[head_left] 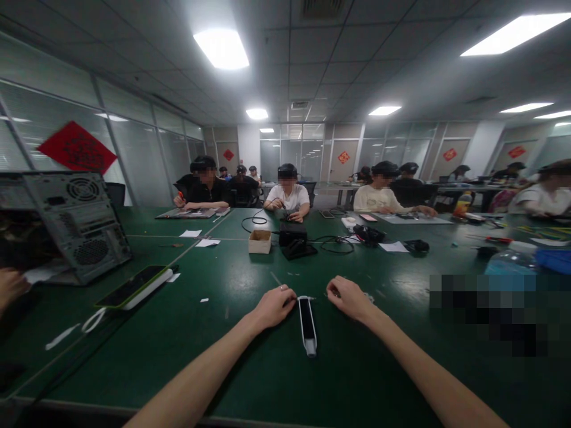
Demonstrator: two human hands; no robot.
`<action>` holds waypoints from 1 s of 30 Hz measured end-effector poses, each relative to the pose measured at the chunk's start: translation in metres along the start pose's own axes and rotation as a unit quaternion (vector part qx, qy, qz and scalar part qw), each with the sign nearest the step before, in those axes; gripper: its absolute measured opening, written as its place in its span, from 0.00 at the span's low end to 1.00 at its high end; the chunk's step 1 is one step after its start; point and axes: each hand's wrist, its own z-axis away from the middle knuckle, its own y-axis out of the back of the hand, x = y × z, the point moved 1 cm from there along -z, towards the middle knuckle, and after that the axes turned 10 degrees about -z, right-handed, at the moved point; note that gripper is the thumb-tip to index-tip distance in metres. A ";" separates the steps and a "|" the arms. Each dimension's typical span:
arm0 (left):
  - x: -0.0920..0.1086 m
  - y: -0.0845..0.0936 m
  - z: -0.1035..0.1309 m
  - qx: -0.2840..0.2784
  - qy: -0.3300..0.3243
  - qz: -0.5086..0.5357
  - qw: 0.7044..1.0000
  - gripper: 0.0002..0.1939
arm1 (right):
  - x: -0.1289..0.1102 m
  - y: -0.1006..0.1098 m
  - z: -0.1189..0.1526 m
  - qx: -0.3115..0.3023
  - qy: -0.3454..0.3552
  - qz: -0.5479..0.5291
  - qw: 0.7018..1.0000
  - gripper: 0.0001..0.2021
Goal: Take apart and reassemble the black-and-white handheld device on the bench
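Your left hand (273, 307) and right hand (350, 298) are resting apart from each other, either side of the far end of the slim white-rimmed device (307, 326). That device is lying on the green table (250, 380) between your forearms, its dark face up and its narrow end pointing toward you. Your left fingers are curling in just beside its far end; at this blur you can't fairly tell whether they are touching or pinching it. Your right fingers are bending inward, a little apart from the device, and whether they are gripping something small isn't showing clearly. Beyond the device, slightly left, a small tan box (259, 245) is sitting near a black stand (298, 248). Farther beyond it, a person in a white top (297, 196) is working with both hands. Well left of the device, an opened computer case (96, 223) is standing.
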 end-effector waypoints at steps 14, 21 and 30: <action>0.000 -0.001 0.000 0.008 -0.004 -0.008 1.000 0.09 | -0.016 -0.016 0.002 -0.011 0.050 -0.137 0.989 0.08; 0.001 0.001 0.000 0.002 -0.003 -0.007 1.000 0.10 | -0.019 -0.015 0.003 -0.024 0.042 -0.183 0.982 0.07; 0.002 0.003 0.000 -0.005 0.002 0.000 1.000 0.10 | -0.017 -0.016 0.002 -0.021 0.021 -0.184 0.982 0.10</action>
